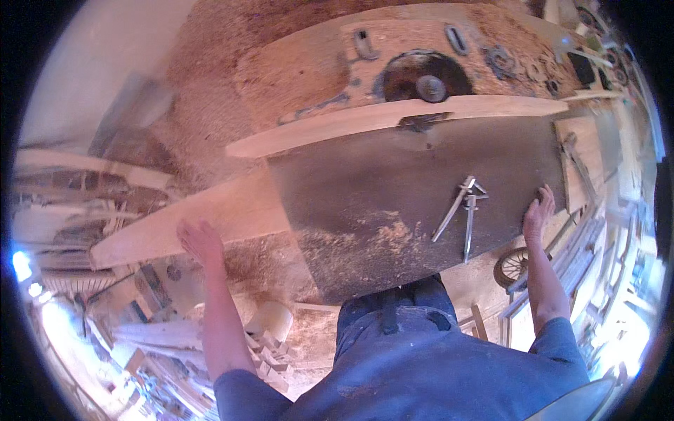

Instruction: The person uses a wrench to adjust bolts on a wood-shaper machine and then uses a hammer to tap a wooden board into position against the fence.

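Resting the open left hand, fingers spread, on the pale board left of the dark table, I have the right hand loosely open at the table's right edge, though from afar I cannot confirm contact.

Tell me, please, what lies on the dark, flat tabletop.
Silver metal tools and tan wood chips lie there, hiding the tabletop beneath; a long pale wooden board borders the far edge.
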The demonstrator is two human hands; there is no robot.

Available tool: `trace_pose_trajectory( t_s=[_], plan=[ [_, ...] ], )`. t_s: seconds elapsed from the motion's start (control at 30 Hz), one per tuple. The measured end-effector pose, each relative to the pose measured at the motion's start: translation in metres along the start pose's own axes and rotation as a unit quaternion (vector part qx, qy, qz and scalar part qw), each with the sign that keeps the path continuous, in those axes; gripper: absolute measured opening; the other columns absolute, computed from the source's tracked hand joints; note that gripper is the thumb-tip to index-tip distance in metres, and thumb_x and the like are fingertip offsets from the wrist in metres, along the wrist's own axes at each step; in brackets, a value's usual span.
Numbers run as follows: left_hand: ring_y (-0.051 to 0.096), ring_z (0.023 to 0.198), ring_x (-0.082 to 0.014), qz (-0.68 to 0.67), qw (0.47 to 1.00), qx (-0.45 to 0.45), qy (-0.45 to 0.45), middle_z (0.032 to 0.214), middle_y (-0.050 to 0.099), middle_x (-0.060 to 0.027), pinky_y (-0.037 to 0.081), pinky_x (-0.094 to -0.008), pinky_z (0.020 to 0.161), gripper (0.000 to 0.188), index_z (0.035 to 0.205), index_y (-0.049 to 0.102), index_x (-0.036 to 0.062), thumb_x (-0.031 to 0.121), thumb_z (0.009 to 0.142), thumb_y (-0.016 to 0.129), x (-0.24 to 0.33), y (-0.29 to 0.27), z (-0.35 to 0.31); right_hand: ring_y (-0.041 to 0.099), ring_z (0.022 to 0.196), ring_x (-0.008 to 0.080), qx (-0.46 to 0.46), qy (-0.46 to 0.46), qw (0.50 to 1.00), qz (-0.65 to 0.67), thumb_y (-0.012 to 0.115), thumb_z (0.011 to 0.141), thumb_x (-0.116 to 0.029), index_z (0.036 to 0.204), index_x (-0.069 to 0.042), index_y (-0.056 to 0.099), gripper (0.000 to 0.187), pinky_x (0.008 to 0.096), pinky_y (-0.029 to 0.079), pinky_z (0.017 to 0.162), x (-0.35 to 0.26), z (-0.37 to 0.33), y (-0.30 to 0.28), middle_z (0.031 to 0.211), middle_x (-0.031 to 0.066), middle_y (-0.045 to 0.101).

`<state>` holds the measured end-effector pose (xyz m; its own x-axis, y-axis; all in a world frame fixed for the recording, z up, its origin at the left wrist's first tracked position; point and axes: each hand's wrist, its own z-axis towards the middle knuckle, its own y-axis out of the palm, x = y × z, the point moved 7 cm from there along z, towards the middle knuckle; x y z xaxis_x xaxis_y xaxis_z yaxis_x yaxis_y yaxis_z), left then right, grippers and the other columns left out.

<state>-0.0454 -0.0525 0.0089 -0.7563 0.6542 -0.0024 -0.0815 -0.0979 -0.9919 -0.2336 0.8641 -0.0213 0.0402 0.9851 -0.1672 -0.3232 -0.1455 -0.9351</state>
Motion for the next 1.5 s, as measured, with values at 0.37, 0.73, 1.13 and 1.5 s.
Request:
trace_pose_trajectory(
  t_s=[0.37,0.73,1.13,1.5],
  plan=[
    [0.035,0.147,-0.0387,-0.092,0.889,-0.11,0.435,0.155,0.044,-0.0227,0.027,-0.0502,0.123,0.038,0.126,0.063,-0.0009,0.022,0.096,0.057,0.305,-0.009,-0.098,0.044,0.137,0.0367,-0.014,0.017,1.0,0.002,0.054,0.087,-0.003,0.128,-0.006,0.054,0.041,0.0488,0.032,0.116,-0.013,0.0,-0.03,0.145,0.0163,0.051],
    [0.051,0.132,-0.0366,-0.293,0.921,0.1,0.238,0.14,0.058,-0.0218,0.035,-0.0431,0.113,0.048,0.139,0.055,-0.0023,0.031,0.106,0.052,0.335,-0.113,0.005,0.042,0.139,0.0391,-0.033,0.022,0.999,0.027,0.054,0.087,-0.004,0.129,-0.005,0.053,0.042,0.0509,0.029,0.118,-0.021,0.006,-0.033,0.146,0.0181,0.049],
    [0.069,0.066,-0.0274,-0.238,0.958,-0.077,0.143,0.072,0.071,-0.0146,0.05,-0.0428,0.064,0.045,0.089,0.073,0.0007,0.038,0.103,0.053,0.403,-0.094,0.015,0.055,0.125,0.0348,0.096,-0.095,0.973,0.185,0.061,0.096,-0.012,0.121,-0.002,0.066,0.028,0.0453,0.041,0.11,-0.119,0.225,-0.102,0.127,0.0181,0.065],
    [0.067,0.062,-0.0303,-0.269,0.947,-0.033,0.17,0.067,0.069,-0.0136,0.05,-0.0419,0.062,0.037,0.082,0.071,0.0032,0.03,0.101,0.056,0.385,-0.091,0.022,0.058,0.069,0.0358,0.035,-0.16,0.978,0.13,0.061,0.094,-0.025,0.07,-0.009,0.059,0.029,0.0461,0.044,0.069,-0.201,0.244,-0.041,0.072,0.0116,0.06]
  ],
)
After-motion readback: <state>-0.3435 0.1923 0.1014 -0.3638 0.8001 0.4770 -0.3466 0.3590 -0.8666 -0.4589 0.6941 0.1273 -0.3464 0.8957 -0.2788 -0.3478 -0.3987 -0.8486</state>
